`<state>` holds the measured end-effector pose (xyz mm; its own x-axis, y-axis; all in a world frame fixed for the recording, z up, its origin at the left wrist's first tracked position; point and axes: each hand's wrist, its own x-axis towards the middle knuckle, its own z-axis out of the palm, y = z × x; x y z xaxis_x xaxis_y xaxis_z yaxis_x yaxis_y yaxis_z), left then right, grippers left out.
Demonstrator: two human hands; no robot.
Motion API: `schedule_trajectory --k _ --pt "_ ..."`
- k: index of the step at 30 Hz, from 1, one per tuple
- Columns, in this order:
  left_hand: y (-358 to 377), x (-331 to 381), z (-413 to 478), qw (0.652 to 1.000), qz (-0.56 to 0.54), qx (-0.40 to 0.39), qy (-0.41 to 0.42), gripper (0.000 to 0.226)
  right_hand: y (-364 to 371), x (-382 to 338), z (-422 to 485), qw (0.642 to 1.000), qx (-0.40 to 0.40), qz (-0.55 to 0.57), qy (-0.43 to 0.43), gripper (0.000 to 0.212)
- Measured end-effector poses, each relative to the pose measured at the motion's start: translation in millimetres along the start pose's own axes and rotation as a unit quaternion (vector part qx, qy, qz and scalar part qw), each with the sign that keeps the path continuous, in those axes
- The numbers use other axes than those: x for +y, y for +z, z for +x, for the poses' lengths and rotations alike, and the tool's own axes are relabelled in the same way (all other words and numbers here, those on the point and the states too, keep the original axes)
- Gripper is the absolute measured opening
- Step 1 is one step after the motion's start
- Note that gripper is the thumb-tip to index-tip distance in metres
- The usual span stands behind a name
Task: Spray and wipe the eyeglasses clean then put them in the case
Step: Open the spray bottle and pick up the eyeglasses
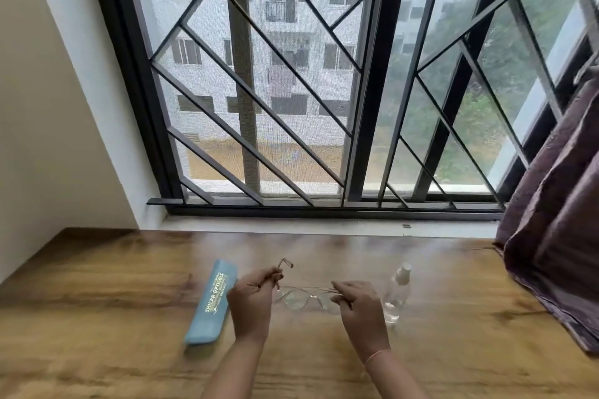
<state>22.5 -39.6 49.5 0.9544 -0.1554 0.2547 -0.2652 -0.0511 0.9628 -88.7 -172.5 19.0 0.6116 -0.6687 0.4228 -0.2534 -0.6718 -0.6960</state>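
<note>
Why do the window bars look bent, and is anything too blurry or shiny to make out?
Head view: the wide-angle lens bows the window bars outward. Daylight leaves a pale glare on the wooden table near the sill. The eyeglasses, held by the left hand and right hand, look faint, and the clear spray bottle is soft.

It looked like a room in an upper-floor flat: a wooden table (pixel 324 350) stood against a grilled, mesh-screened window (pixel 259 90) with a purple curtain (pixel 557 220) drawn aside, facing a residential block (pixel 291 25) and trees (pixel 486 90) outside.
</note>
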Motion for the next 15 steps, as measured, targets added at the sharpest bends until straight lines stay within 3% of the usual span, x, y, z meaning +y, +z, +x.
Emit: schedule_trajectory --k 5,9,15 --pt "1.7 3.0 -0.9 1.000 0.004 -0.009 0.020 0.022 11.8 -20.3 7.5 0.993 -0.069 -0.042 -0.086 0.024" --pt "-0.5 2.2 -0.2 1.000 -0.003 -0.007 0.003 0.024 12.4 -27.3 13.2 0.995 -0.082 -0.016 -0.045 0.023" --pt "-1.9 1.6 2.9 1.000 -0.024 -0.003 -0.011 0.026 -0.6 -40.5 13.6 0.992 -0.006 0.119 0.032 0.028"
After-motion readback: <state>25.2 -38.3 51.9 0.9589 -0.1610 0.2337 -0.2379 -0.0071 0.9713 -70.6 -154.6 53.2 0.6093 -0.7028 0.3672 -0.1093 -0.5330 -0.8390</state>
